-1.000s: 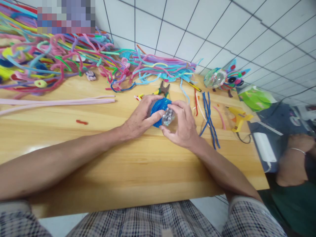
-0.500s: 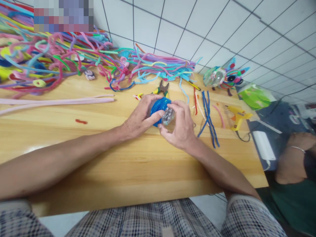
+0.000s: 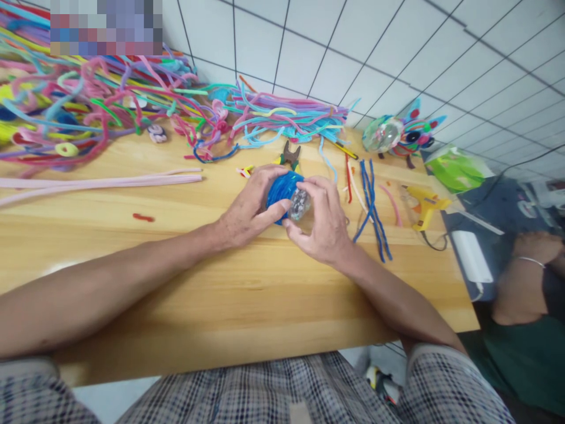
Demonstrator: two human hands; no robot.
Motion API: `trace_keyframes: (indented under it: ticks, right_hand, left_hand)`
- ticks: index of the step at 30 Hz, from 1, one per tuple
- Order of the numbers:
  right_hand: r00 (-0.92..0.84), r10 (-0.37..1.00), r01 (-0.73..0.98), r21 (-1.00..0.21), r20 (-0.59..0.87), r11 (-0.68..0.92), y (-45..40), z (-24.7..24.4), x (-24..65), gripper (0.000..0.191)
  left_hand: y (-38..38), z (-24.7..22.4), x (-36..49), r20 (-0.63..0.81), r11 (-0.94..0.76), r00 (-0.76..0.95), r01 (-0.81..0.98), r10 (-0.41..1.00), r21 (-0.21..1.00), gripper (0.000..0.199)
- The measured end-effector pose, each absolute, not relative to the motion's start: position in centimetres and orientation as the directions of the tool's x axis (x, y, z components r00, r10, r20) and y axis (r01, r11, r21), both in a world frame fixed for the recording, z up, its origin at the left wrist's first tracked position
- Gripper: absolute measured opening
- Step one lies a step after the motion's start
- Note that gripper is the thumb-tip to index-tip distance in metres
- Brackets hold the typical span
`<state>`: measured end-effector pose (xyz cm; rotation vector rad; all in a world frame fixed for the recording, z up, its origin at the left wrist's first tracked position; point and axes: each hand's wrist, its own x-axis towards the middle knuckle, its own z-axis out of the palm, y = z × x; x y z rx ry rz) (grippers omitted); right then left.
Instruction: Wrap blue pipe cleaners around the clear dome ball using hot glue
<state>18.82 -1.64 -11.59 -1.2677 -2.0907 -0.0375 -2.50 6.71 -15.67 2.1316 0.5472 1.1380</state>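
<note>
No lettering, labels, brands, numbers or signs readable on anything in view.

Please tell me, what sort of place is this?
Probably a craft workspace, judging by the pile of multicoloured fuzzy pipe cleaners, the yellow pistol-shaped glue gun and the dark metal pliers on the light wooden table.

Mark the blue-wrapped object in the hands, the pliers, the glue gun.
Blue-wrapped object [image 3: 285, 186], head view: on its blue wrapping.
Pliers [image 3: 291, 158], head view: on the dark metal end.
Glue gun [image 3: 425, 204], head view: on its yellow body.
</note>
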Motion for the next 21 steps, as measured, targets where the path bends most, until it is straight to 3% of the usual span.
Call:
trace_keyframes:
  ticks: [7, 15, 21]
  right_hand:
    - [-0.326, 0.806, 0.756, -0.375, 0.494, 0.536, -0.8, -10.9, 20.4, 0.044]
    - [-0.312, 0.795, 0.763, -0.362, 0.521, 0.536, -0.7, -11.3, 20.2, 0.049]
    - [-0.298, 0.795, 0.76, -0.373, 0.529, 0.533, -0.7, -11.4, 20.3, 0.049]
  left_hand:
    - [6.5, -15.1, -2.8, 0.563, -0.695, 0.543, 0.055, 0.623, 0.717, 0.053]
    - [6.4, -15.3, -2.6, 0.658, -0.764, 0.479, 0.045, 0.582, 0.644, 0.037]
    - [6.6, -16.1, -2.2, 0.698, -0.803, 0.453, 0.07, 0.555, 0.592, 0.04]
